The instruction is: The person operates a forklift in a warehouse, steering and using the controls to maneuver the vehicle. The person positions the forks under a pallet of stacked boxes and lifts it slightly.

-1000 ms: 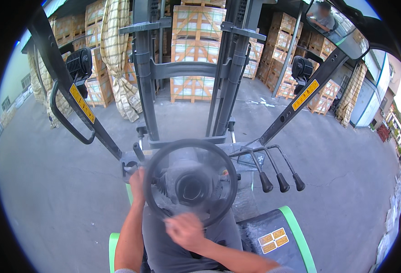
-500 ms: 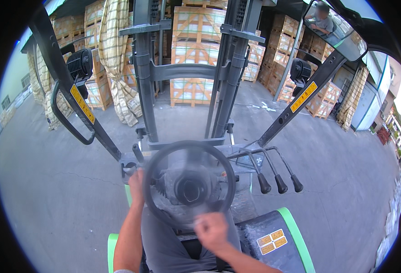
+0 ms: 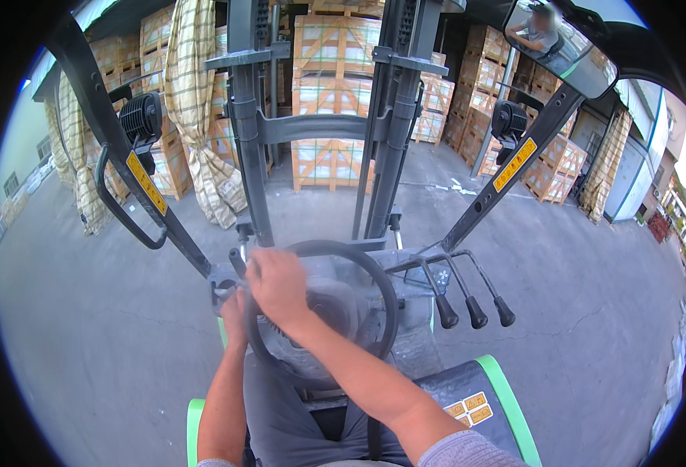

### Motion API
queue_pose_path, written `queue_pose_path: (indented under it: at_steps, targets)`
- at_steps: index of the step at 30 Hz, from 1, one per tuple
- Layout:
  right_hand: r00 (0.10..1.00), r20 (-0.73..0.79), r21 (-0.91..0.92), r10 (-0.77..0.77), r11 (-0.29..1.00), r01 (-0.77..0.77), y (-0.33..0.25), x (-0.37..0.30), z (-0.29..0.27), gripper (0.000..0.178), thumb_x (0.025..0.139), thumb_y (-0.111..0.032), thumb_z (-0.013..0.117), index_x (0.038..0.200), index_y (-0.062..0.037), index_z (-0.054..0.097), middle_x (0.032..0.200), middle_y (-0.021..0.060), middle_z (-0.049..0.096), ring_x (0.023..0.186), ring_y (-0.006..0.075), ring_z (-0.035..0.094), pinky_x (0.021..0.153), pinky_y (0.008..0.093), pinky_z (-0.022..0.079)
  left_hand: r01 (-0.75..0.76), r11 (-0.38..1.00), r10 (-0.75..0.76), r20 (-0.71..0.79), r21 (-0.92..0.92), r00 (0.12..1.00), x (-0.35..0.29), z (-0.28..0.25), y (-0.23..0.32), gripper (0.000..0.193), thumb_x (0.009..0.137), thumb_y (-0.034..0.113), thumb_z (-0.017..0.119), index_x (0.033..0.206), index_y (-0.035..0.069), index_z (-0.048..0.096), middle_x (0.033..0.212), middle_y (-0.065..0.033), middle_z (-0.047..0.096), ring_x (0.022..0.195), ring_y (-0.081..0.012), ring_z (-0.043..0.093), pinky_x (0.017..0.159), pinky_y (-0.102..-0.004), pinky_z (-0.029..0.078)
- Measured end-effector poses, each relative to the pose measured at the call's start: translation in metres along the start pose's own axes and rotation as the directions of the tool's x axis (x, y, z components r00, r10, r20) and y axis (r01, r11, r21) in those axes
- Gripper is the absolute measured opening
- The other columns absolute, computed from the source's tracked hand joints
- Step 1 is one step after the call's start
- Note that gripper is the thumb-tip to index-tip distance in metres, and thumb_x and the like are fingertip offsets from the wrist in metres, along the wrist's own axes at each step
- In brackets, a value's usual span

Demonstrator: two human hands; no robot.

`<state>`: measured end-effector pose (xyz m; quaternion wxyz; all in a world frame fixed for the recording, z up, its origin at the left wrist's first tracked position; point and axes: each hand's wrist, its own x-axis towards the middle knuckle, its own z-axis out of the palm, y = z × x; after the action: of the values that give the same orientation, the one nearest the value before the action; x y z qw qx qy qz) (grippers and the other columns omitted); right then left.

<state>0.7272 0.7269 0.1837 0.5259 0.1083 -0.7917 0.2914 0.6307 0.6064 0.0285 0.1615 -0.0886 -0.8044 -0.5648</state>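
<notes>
I sit at the black steering wheel (image 3: 393,300) of a forklift. My right hand (image 3: 277,286), fingers curled, is on the upper left of its rim, with the forearm crossing over the wheel. What lies under the palm is hidden. My left hand (image 3: 235,317) is closed just left of the rim, below a short dark lever (image 3: 237,261); what it grips is hidden. Three black-knobbed control levers (image 3: 477,313) stand to the right of the wheel, with no hand on them.
Ahead rises the dark lift mast (image 3: 315,127). Beyond it, wooden crates (image 3: 331,93) are stacked inside a storage opening with checked curtains (image 3: 195,101). Sloping posts flank the cab, the right post (image 3: 506,175) below a mirror (image 3: 564,47). Grey concrete ground (image 3: 109,311) lies around.
My right hand has swung from the bottom of the wheel up to its upper left, the wheel blurred as if turning. My left hand stays about where it was. The view has shifted slightly.
</notes>
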Motion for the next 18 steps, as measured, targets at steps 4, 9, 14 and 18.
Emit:
queue_pose_path:
  at_steps: [4, 9, 14, 18]
  targets:
    - [0.999, 0.002, 0.000, -0.047, 0.999, 0.047, -0.017, -0.020, 0.013, 0.009, 0.086, -0.011, 0.068, 0.094, -0.0074, 0.065, 0.082, 0.0068, 0.064, 0.082, 0.0276, 0.063, 0.075, 0.0409, 0.046, -0.194, 0.977, 0.188, -0.066, -0.086, 0.980, 0.004, 0.008, -0.019, 0.047, 0.103, 0.036, 0.049, 0.085, -0.004, 0.065, 0.085, -0.0250, 0.070, 0.088, -0.0438, 0.069, 0.075, -0.0496, 0.049]
    - [0.994, 0.060, 0.005, -0.087, 0.996, 0.087, -0.040, -0.056, 0.019, 0.011, 0.087, -0.010, 0.068, 0.096, -0.0056, 0.065, 0.083, 0.0085, 0.063, 0.080, 0.0273, 0.061, 0.076, 0.0411, 0.046, -0.280, 0.960, 0.280, 0.009, 0.028, 0.960, 0.012, 0.002, -0.026, 0.046, 0.104, 0.035, 0.049, 0.086, -0.005, 0.063, 0.085, -0.0252, 0.068, 0.082, -0.0402, 0.068, 0.072, -0.0489, 0.048]
    - [0.990, 0.127, -0.038, -0.056, 0.997, 0.062, -0.062, -0.115, 0.002, 0.015, 0.086, -0.010, 0.071, 0.100, -0.0056, 0.068, 0.084, 0.0081, 0.063, 0.079, 0.0262, 0.061, 0.075, 0.0393, 0.047, -0.022, 1.000, 0.022, 0.040, -0.013, 0.999, 0.013, -0.011, -0.004, 0.049, 0.106, 0.034, 0.045, 0.086, -0.006, 0.064, 0.079, -0.0257, 0.065, 0.072, -0.0360, 0.062, 0.072, -0.0476, 0.047]
    - [0.995, 0.095, -0.045, 0.016, 0.999, -0.011, -0.067, -0.152, -0.028, 0.019, 0.080, -0.005, 0.075, 0.098, -0.0056, 0.069, 0.082, 0.0080, 0.066, 0.079, 0.0258, 0.064, 0.073, 0.0380, 0.049, 0.016, 1.000, -0.016, 0.036, -0.012, 0.999, 0.010, -0.019, 0.009, 0.052, 0.106, 0.035, 0.043, 0.087, -0.007, 0.066, 0.078, -0.0268, 0.065, 0.072, -0.0380, 0.063, 0.073, -0.0482, 0.047]
